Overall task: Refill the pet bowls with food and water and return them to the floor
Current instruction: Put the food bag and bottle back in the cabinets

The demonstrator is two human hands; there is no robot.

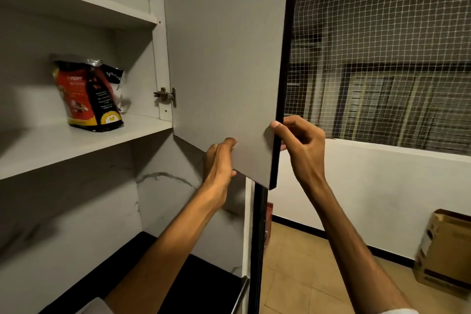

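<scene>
A red, black and yellow pet food bag [88, 93] stands upright on the lower shelf [63, 145] of an open wall cupboard, at the left. The grey cupboard door [224, 58] stands swung open in the middle of the view. My left hand [219, 163] grips the door's bottom edge from below. My right hand [299, 143] pinches the door's dark outer edge near its lower corner, thumb on the inner face. No pet bowls are in view.
An upper shelf [84, 5] looks bare. Below the cupboard is a marbled wall and a black countertop [193, 285]. To the right are a netted window [382, 58], a tiled floor and a cardboard box [446, 250] by the white wall.
</scene>
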